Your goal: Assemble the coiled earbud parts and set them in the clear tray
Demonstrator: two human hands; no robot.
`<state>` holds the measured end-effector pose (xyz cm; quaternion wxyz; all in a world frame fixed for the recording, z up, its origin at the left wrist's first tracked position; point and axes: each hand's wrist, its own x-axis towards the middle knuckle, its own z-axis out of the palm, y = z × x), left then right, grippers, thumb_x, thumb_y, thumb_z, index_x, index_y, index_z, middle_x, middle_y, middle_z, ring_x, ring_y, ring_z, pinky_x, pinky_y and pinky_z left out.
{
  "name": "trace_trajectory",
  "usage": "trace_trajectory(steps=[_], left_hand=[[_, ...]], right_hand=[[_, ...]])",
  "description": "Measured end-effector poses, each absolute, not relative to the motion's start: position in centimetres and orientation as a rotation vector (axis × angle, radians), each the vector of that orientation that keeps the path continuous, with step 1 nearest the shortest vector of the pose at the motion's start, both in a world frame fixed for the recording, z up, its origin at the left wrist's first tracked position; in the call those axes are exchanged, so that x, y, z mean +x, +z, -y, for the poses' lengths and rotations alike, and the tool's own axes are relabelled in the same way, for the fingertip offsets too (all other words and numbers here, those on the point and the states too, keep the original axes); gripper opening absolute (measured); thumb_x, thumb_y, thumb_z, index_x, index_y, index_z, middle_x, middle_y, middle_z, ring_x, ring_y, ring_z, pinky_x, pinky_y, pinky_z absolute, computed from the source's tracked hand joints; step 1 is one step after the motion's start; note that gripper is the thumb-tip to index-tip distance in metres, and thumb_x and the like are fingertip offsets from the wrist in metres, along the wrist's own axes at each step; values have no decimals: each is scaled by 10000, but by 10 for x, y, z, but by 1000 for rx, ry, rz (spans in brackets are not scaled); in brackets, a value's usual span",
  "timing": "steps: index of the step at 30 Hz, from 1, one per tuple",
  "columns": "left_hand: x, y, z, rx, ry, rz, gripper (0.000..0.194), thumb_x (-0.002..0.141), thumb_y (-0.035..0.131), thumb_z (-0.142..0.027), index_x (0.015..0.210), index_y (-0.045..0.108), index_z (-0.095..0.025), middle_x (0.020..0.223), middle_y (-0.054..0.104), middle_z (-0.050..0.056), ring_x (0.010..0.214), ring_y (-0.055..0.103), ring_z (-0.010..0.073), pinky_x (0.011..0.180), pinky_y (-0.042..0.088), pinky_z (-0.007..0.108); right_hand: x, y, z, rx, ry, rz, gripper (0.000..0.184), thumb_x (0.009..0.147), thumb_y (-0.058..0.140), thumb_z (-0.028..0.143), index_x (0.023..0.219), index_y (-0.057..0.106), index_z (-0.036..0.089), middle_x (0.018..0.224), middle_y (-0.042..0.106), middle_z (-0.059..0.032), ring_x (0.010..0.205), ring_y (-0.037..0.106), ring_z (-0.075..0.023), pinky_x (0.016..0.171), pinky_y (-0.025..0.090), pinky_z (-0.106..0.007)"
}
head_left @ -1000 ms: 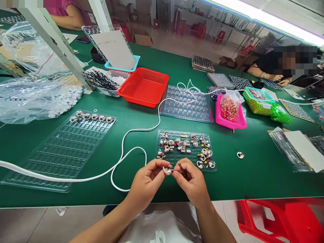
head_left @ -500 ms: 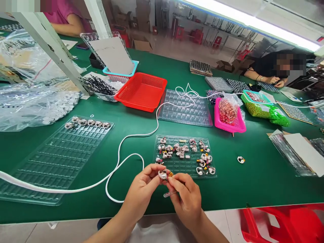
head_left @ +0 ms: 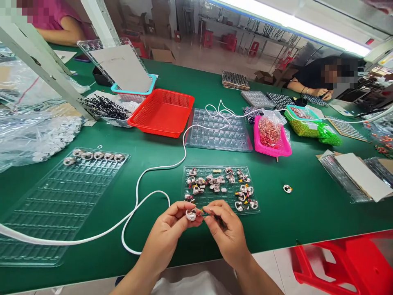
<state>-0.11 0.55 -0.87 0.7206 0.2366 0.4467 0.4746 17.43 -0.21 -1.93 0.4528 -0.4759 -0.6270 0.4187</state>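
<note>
Between the thumb and fingers of my left hand [head_left: 167, 227] is a small white curved earphone housing [head_left: 190, 214] with a shiny round silver part. My right hand [head_left: 227, 229] is close on its right, thumb and forefinger nearly together beside small parts at the housing; a dark slim thing lies under the curled fingers, too hidden to name. Just beyond both hands lies a clear plastic tray [head_left: 211, 200] bearing several similar housings [head_left: 245, 190] with yellow and pink bits, and small pale caps [head_left: 216, 182] in its middle.
At left, another clear tray [head_left: 61, 209] carries several housings along its far end. A white cable [head_left: 138, 192] winds across the green table. Beyond are a red basket [head_left: 166, 112] and a pink basket [head_left: 273, 147]. One loose housing [head_left: 287, 188] lies right; a red stool [head_left: 346, 266] stands below.
My left hand has turned the housing so its silver part faces me more. My right hand has tilted, and the flat tool end below it no longer shows. The view has shifted slightly.
</note>
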Motion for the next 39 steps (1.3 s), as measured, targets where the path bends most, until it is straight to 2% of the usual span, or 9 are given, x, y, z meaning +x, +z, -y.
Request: trace_trajectory(steps=[4,8,12,17,22,29,35,39], left_hand=[[-1,0,-6,454,1031,-945,298,713,870,-348,898,735,-157,826,763,75,766,706,205,746,577,309],[0,1,-6,440,1030,-882,290,713,876,-338,898,736,-164,787,755,60,709,679,167,717,557,275],[-2,-4,-5,472,1028,-865,242,766,844,-323,924,732,-177,826,758,54,740,685,161,734,550,263],[-4,-6,-3,481,1035,-866,214,794,821,-307,942,724,-187,844,750,39,755,689,159,735,554,262],[-3,-6,-2,472,1024,-875,201,795,816,-289,944,724,-188,841,740,28,709,666,137,703,553,250],[-6,-6,-1,475,1016,-926,203,780,826,-277,933,726,-189,859,745,23,777,666,130,719,530,207],[-7,-8,-2,533,1009,-948,202,770,834,-264,918,730,-175,879,761,31,791,668,132,747,531,209],[-8,-11,-2,545,1016,-950,208,753,849,-244,906,731,-167,858,764,32,769,675,138,724,547,221]], right_hand=[[175,-22,1,-1179,1261,1397,221,967,586,305,1146,696,236,1096,673,-83,849,655,-172,718,550,-268],[172,-22,2,-1150,1438,1328,164,945,624,329,1007,704,199,926,685,-55,801,649,-171,713,545,-272],[170,-21,3,-1143,1171,1469,49,926,617,203,908,662,209,852,666,-25,749,632,-149,659,521,-246],[170,-20,5,-936,651,1815,339,860,557,7,1095,592,248,980,721,-40,891,681,-171,781,552,-306],[173,-16,6,-873,586,1953,359,869,535,39,1157,576,250,922,682,-43,785,634,-164,685,548,-295],[176,-15,7,-865,534,2100,408,894,540,54,1232,597,275,982,626,-54,824,615,-159,673,539,-274],[170,-14,6,-900,724,1919,387,880,516,22,1164,628,260,945,622,-47,820,634,-156,690,559,-268],[164,-13,8,-1012,947,1687,271,869,593,54,1048,640,252,899,657,-26,785,633,-149,634,518,-233]])
